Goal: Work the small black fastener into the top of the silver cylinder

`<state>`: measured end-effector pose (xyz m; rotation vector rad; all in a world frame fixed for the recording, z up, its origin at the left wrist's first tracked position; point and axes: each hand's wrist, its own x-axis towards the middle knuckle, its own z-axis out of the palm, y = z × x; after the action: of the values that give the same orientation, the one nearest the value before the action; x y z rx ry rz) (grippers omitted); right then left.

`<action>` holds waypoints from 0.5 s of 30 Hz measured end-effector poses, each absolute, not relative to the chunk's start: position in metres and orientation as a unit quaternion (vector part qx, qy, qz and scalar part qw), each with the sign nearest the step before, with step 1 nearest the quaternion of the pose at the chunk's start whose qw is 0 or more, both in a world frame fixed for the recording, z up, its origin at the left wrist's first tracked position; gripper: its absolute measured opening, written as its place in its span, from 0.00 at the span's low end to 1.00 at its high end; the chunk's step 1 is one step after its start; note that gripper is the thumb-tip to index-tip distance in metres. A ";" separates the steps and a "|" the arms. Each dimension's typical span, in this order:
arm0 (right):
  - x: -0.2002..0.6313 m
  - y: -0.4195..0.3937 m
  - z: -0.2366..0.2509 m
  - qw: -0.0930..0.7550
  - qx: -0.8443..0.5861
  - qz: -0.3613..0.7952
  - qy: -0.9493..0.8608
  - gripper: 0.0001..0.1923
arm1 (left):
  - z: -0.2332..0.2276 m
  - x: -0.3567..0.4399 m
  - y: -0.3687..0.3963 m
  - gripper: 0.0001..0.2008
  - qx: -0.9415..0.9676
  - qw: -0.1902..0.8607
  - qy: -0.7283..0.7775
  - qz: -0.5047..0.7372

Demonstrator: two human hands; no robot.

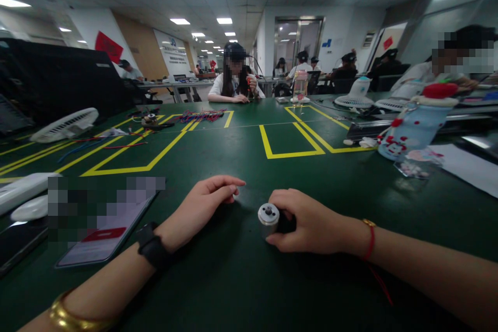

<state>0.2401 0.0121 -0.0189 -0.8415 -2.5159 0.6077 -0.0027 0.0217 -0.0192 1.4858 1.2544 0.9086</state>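
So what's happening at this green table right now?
A person sits at a green table marked with yellow lines. Their right hand grips a small silver motor lying on its side, shaft end pointing left. Their left hand rests beside it, fingertips pinched together; whether they hold something tiny I cannot tell. A phone lies to the left and a decorated bottle on the right. Across the table another person works with coloured wires in front of them.

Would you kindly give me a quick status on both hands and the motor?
Right hand grips motor on table. Left hand beside it, fingertips pinched, contents unclear. Phone lies left, apart.
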 end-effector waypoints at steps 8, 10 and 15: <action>0.239 0.011 -0.018 0.208 -0.302 0.215 -0.905 0.13 | -0.017 -0.001 0.021 0.12 0.614 0.470 0.512 0.375; 0.239 0.011 -0.018 0.208 -0.302 0.213 -0.905 0.13 | -0.016 0.000 0.019 0.13 0.613 0.468 0.514 0.376; 0.239 0.012 -0.017 0.204 -0.304 0.209 -0.907 0.13 | -0.013 0.002 0.018 0.14 0.627 0.453 0.519 0.365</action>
<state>0.2392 0.0119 -0.0174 -0.8476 -2.5298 0.5826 0.0018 0.0181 -0.0133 1.5483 1.2811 0.9006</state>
